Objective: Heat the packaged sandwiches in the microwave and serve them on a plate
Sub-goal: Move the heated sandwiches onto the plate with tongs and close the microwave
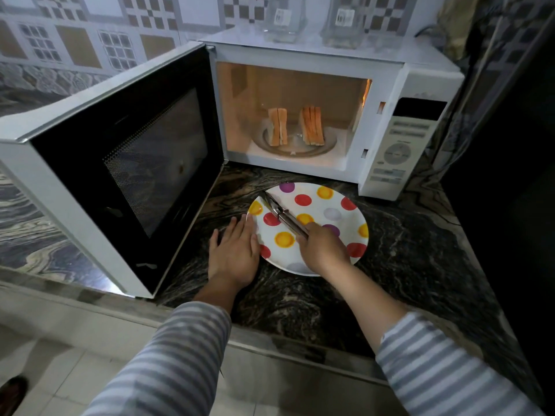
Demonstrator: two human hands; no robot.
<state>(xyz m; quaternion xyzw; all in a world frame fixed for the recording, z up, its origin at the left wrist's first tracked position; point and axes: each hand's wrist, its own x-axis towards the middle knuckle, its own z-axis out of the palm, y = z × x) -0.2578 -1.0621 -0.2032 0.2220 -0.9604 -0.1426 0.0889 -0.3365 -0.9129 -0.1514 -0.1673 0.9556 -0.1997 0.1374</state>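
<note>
Two sandwiches stand on edge on the glass turntable (327, 147) inside the lit white microwave (372, 70): one at the left (277, 127), one at the right (313, 125). The microwave door (132, 163) is swung wide open to the left. A white plate (327, 202) with coloured dots lies on the counter in front of the microwave. My right hand (322, 247) grips metal tongs (280, 213) whose tips point up-left over the plate. My left hand (235, 250) rests flat with straight fingers at the plate's left rim.
The dark marbled counter (405, 250) runs to a front edge near me and a dark wall on the right. Two glass jars (283, 19) stand on top of the microwave. The open door blocks the counter to the left. The tiled floor lies below.
</note>
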